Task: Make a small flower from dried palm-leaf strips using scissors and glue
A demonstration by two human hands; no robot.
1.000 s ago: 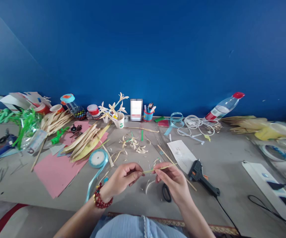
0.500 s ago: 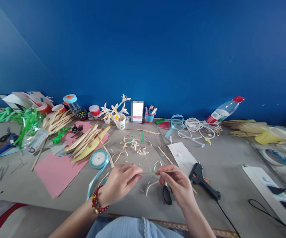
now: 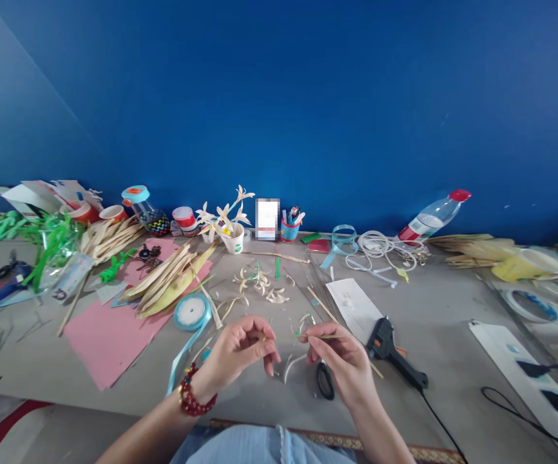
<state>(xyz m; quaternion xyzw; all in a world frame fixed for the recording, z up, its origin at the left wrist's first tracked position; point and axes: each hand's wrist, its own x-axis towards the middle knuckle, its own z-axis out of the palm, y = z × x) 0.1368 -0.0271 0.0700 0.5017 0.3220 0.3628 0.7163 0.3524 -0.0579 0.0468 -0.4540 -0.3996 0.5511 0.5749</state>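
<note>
My right hand [image 3: 344, 362] pinches a thin yellowish-green strip [image 3: 326, 336] with a green tip, held level above the table. Opposite it, my left hand [image 3: 246, 353] has its fingers curled in, the thumb close to the index finger. A small yellowish bit may show between them, too small to name. A gap separates the two hands. Below the right hand lie black-handled scissors [image 3: 325, 380], their blades partly covered. A curved pale husk strip [image 3: 292, 367] rests on the table between the hands. Beyond them lie small pale petal pieces [image 3: 258, 280].
A black glue gun [image 3: 395, 353] lies right, beside white paper [image 3: 354, 306]. A blue ribbon roll [image 3: 192, 311], pink paper [image 3: 107, 338] and dried husks [image 3: 163, 283] are left. Husk flowers stand in a paper cup [image 3: 233, 241]. A power strip [image 3: 525, 380] is far right.
My left fingers have come off the strip's left end and curled in, so the hands no longer share it. My right hand keeps its pinch, nearly in place.
</note>
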